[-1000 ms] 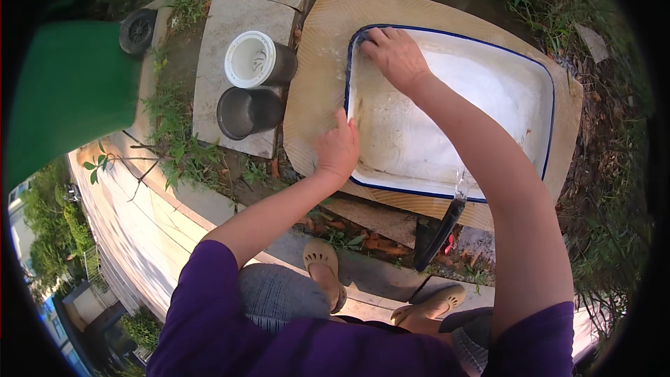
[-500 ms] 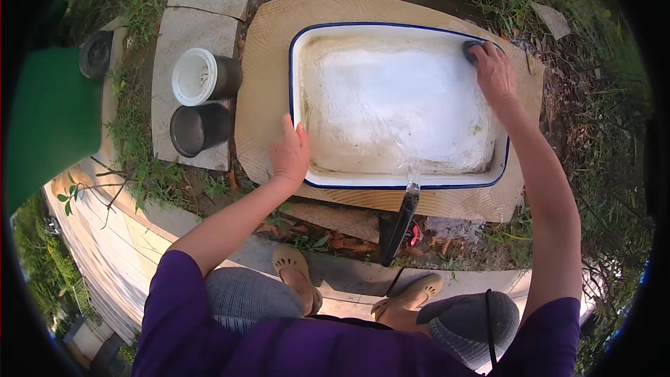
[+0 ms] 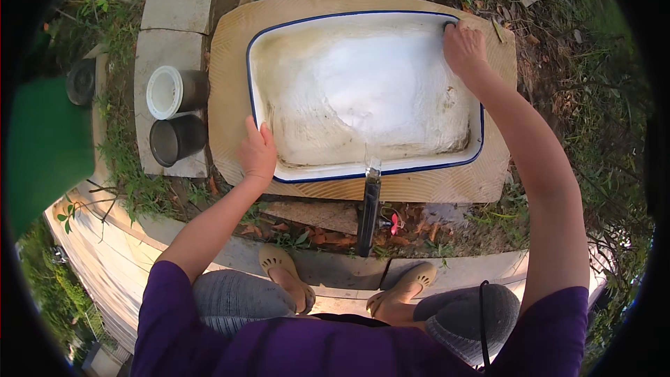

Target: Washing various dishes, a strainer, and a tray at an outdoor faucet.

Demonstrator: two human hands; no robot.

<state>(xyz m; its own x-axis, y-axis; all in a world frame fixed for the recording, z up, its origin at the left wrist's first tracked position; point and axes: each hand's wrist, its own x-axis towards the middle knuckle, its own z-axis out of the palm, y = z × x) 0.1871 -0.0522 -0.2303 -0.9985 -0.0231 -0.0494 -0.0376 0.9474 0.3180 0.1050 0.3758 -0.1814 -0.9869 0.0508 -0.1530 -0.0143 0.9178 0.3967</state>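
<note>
A white enamel basin [image 3: 377,173] with a blue rim lies in front of me, with brownish stains along its inner edges and corners. My left hand [image 3: 258,153] holds its left rim, thumb toward the inside. At the far right corner my right hand [image 3: 466,49] is closed on a dark scrubbing pad [image 3: 449,24], most of which its fingers hide. Water runs from a black spout [image 3: 368,213] over the near rim and spreads across the basin's bottom.
Under the basin is a tan textured slab [image 3: 230,63]. On paving to the left stand a dark tub with a white rim [image 3: 165,92] and a dark cup [image 3: 164,143]. A green bin [image 3: 52,146] is farther left. A red tap handle [image 3: 396,223] sits beside the spout.
My right hand, with the pad, has shifted slightly along the far right corner, and the pad is more hidden. The whole view has slid, so the basin appears farther left.
</note>
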